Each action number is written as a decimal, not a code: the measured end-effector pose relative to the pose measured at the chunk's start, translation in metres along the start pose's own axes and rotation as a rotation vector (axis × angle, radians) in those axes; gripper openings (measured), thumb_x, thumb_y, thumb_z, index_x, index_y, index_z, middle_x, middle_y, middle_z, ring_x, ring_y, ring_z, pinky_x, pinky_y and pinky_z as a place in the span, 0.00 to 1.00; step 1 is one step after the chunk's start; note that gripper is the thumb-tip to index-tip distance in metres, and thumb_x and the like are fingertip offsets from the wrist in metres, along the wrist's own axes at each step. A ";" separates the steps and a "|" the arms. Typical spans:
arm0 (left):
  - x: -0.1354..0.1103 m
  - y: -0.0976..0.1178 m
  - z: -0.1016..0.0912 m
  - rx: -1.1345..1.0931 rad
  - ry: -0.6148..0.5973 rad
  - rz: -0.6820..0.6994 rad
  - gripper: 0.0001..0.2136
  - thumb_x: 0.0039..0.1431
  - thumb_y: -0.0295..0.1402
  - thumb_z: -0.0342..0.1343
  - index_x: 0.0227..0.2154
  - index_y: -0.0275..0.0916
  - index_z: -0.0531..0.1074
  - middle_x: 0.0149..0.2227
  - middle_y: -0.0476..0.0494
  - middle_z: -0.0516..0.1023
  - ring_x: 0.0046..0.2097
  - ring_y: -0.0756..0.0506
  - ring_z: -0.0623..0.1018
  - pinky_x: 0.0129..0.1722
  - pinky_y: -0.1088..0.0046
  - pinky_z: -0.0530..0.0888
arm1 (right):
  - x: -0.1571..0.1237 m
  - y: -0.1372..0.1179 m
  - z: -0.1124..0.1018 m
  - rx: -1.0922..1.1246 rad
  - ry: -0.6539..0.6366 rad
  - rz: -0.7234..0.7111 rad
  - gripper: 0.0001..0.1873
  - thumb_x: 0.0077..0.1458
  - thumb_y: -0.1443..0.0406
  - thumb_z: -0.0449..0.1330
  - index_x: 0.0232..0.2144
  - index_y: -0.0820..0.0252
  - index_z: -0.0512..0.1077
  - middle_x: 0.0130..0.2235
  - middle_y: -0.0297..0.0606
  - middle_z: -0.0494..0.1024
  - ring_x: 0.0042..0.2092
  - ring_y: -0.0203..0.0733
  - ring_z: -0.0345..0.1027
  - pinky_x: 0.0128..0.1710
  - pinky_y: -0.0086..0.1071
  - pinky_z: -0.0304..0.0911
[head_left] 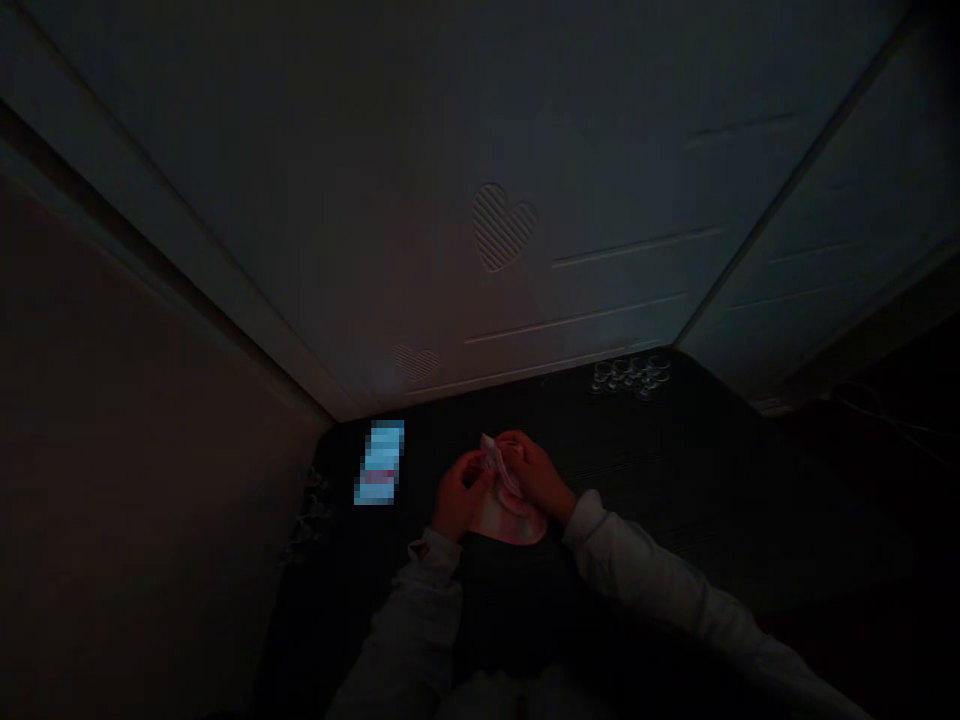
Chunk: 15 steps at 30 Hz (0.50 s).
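Observation:
The scene is very dark. My left hand (459, 495) and my right hand (536, 472) meet over a dark table (712, 480), both with fingers closed on a small pale pink and white piece of cloth or paper (504, 505). The piece's top edge sticks up between my fingertips and its rounded lower part hangs below my hands. I cannot make out what it is. Both arms wear light long sleeves.
A lit phone screen (380, 462) lies on the table to the left of my hands. A cluster of small clear glass pieces (631, 374) sits at the table's far edge. A white panelled wall with heart shapes (501, 226) rises behind.

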<state>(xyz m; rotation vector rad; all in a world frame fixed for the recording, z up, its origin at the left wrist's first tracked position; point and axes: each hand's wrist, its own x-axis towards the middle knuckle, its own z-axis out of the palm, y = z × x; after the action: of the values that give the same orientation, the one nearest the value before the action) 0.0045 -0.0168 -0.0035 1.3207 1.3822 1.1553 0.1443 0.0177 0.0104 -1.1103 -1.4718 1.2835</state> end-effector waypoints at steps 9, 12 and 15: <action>0.000 0.002 0.000 0.000 -0.009 0.002 0.16 0.47 0.36 0.54 0.40 0.37 0.66 0.34 0.45 0.72 0.36 0.48 0.72 0.36 0.72 0.68 | 0.001 0.004 0.000 -0.029 0.006 -0.028 0.12 0.51 0.59 0.49 0.34 0.60 0.66 0.32 0.35 0.70 0.33 0.36 0.63 0.33 0.29 0.59; 0.000 0.004 0.000 -0.013 -0.014 0.009 0.16 0.47 0.36 0.54 0.40 0.37 0.66 0.35 0.45 0.72 0.36 0.48 0.72 0.36 0.72 0.68 | 0.001 0.006 0.000 -0.030 0.008 -0.026 0.12 0.51 0.59 0.49 0.34 0.60 0.66 0.31 0.34 0.70 0.33 0.36 0.63 0.32 0.29 0.59; -0.001 0.004 0.001 -0.020 -0.018 0.002 0.15 0.47 0.36 0.54 0.40 0.37 0.66 0.35 0.45 0.72 0.36 0.48 0.72 0.36 0.72 0.68 | 0.001 0.006 0.000 -0.035 0.005 -0.021 0.12 0.51 0.59 0.49 0.34 0.59 0.66 0.31 0.34 0.70 0.32 0.36 0.63 0.31 0.29 0.59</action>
<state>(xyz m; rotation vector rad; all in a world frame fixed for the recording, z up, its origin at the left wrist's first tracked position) 0.0058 -0.0174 0.0001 1.3158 1.3531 1.1536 0.1446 0.0193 0.0046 -1.1176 -1.5035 1.2436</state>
